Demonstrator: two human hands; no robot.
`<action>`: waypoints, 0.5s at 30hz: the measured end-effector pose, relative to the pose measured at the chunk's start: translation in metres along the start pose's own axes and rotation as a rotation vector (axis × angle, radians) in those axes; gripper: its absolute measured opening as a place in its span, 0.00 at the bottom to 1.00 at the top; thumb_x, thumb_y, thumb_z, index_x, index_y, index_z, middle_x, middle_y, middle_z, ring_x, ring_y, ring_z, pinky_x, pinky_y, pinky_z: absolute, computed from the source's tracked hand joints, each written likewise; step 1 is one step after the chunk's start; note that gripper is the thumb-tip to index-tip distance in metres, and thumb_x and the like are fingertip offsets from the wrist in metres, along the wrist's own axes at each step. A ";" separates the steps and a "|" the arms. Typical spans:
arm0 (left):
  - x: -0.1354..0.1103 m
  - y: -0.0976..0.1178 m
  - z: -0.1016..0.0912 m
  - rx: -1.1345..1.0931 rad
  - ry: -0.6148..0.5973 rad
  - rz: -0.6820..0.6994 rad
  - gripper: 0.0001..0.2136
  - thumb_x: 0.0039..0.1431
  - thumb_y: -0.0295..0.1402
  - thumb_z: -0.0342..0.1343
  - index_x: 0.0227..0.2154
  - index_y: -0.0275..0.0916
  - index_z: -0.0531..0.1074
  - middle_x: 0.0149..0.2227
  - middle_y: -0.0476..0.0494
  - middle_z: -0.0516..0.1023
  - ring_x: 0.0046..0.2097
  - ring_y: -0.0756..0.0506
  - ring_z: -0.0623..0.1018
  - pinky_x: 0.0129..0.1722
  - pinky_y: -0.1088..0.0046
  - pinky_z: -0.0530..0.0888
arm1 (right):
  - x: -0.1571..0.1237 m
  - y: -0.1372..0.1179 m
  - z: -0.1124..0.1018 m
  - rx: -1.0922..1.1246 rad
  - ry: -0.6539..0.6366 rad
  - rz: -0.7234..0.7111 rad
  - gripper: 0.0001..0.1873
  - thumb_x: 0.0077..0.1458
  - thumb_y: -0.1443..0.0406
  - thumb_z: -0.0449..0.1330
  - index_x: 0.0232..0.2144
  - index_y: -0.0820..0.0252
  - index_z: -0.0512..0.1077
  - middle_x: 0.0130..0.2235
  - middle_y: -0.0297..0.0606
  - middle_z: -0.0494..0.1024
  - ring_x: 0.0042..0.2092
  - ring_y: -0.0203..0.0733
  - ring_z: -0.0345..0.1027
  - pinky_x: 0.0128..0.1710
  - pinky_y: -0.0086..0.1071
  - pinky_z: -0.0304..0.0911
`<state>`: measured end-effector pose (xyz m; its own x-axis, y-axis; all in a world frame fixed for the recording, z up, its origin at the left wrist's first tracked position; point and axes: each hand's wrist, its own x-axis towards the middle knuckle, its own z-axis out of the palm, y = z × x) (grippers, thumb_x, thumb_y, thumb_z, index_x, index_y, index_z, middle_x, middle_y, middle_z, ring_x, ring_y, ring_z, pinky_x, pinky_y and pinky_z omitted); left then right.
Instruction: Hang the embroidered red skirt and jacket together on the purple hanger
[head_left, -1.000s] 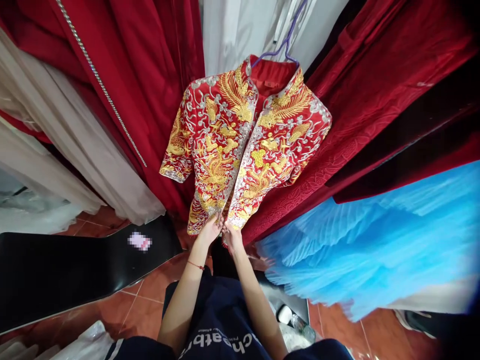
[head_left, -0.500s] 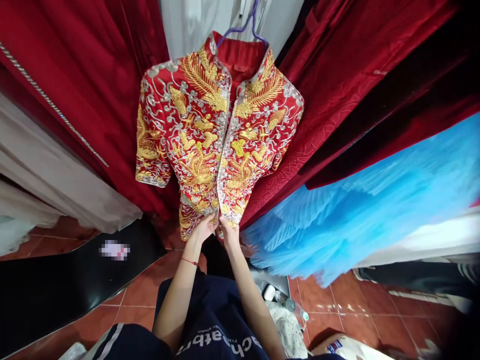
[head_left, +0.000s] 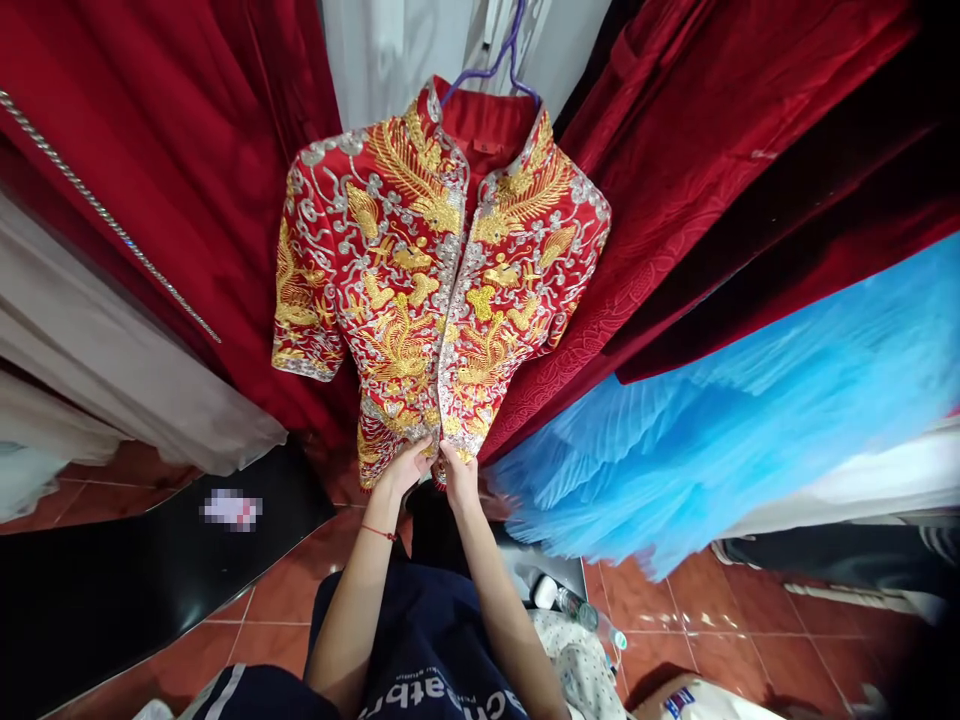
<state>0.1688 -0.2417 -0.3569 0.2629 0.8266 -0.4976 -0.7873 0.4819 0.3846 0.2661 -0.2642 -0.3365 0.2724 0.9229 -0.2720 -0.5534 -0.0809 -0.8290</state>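
A red short-sleeved jacket (head_left: 405, 280) with gold and silver embroidery hangs in front of me on a purple hanger (head_left: 491, 68). Its front edges meet down the middle, with the stand collar parted at the top. Low on the front, my left hand (head_left: 407, 468) pinches the hem just left of the opening. On the other side of the opening, my right hand (head_left: 459, 472) grips the hem, thumb on the outside. Both hands are close together, and the fingers behind the cloth are hidden.
Red garments (head_left: 202, 180) hang at left and right, with a blue tulle skirt (head_left: 720, 420) at right. A black glossy platform (head_left: 112, 570) lies lower left, bearing a blurred item. A clear bottle (head_left: 577, 606) lies near a spotted white cloth (head_left: 574, 665) above the tiled floor (head_left: 720, 600).
The view has shifted slightly, so the jacket sits a little lower in it. Both hands keep their hold at the hem.
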 end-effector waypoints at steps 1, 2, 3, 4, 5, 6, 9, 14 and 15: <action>-0.001 0.001 -0.003 0.011 -0.004 0.012 0.09 0.55 0.22 0.61 0.39 0.37 0.77 0.38 0.45 0.83 0.38 0.50 0.82 0.44 0.75 0.77 | -0.001 0.001 0.002 0.003 0.005 0.007 0.15 0.38 0.61 0.73 0.30 0.60 0.77 0.33 0.36 0.81 0.35 0.40 0.73 0.41 0.36 0.70; -0.003 0.002 -0.005 0.022 -0.010 0.024 0.08 0.53 0.22 0.63 0.37 0.37 0.77 0.37 0.45 0.83 0.38 0.50 0.82 0.44 0.75 0.77 | -0.003 0.003 0.003 0.005 0.010 0.012 0.15 0.38 0.61 0.73 0.30 0.60 0.77 0.33 0.36 0.81 0.34 0.40 0.73 0.40 0.36 0.69; -0.005 0.002 -0.007 0.033 -0.017 0.037 0.08 0.52 0.23 0.64 0.35 0.37 0.77 0.37 0.45 0.83 0.38 0.49 0.82 0.43 0.75 0.77 | -0.004 0.004 0.005 0.008 0.015 0.016 0.15 0.38 0.61 0.73 0.30 0.60 0.77 0.32 0.36 0.81 0.34 0.40 0.73 0.39 0.36 0.69; -0.008 0.003 -0.008 0.043 -0.024 0.052 0.08 0.50 0.23 0.65 0.35 0.37 0.78 0.37 0.45 0.83 0.38 0.49 0.82 0.42 0.74 0.77 | -0.006 0.006 0.007 0.011 0.019 0.020 0.15 0.38 0.61 0.73 0.30 0.60 0.77 0.32 0.36 0.81 0.34 0.41 0.73 0.39 0.36 0.69; -0.010 0.004 -0.009 0.053 -0.033 0.069 0.09 0.49 0.24 0.66 0.34 0.37 0.78 0.38 0.45 0.83 0.39 0.49 0.81 0.43 0.74 0.77 | -0.007 0.008 0.009 0.016 0.020 0.022 0.15 0.38 0.61 0.73 0.30 0.60 0.77 0.32 0.37 0.81 0.35 0.41 0.73 0.40 0.37 0.70; -0.013 0.004 -0.010 0.062 -0.040 0.089 0.10 0.48 0.25 0.67 0.35 0.37 0.78 0.39 0.45 0.83 0.40 0.48 0.81 0.44 0.74 0.77 | -0.009 0.010 0.011 0.023 0.021 0.025 0.15 0.38 0.61 0.73 0.30 0.60 0.77 0.33 0.38 0.82 0.37 0.42 0.74 0.41 0.37 0.70; -0.021 0.007 -0.012 0.090 -0.048 0.158 0.15 0.45 0.27 0.70 0.38 0.39 0.79 0.43 0.46 0.83 0.45 0.47 0.81 0.50 0.71 0.75 | -0.013 0.016 0.016 0.054 0.014 0.033 0.16 0.40 0.60 0.72 0.33 0.60 0.77 0.36 0.38 0.82 0.41 0.44 0.75 0.46 0.39 0.70; -0.028 0.013 -0.019 0.161 -0.011 0.235 0.17 0.42 0.28 0.71 0.39 0.38 0.79 0.45 0.43 0.83 0.48 0.44 0.81 0.57 0.65 0.72 | -0.016 0.028 0.026 0.126 -0.004 0.068 0.17 0.41 0.61 0.71 0.36 0.58 0.77 0.38 0.35 0.82 0.42 0.41 0.75 0.49 0.37 0.70; -0.029 0.014 -0.021 0.178 0.003 0.250 0.17 0.43 0.28 0.71 0.39 0.37 0.79 0.45 0.42 0.83 0.48 0.44 0.81 0.57 0.64 0.72 | -0.016 0.030 0.028 0.140 -0.010 0.080 0.17 0.41 0.61 0.71 0.36 0.58 0.77 0.38 0.35 0.82 0.42 0.41 0.76 0.49 0.37 0.70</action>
<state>0.1389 -0.2652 -0.3535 0.0715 0.9251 -0.3729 -0.7170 0.3076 0.6255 0.2231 -0.2711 -0.3436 0.2157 0.9192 -0.3294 -0.6779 -0.1018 -0.7280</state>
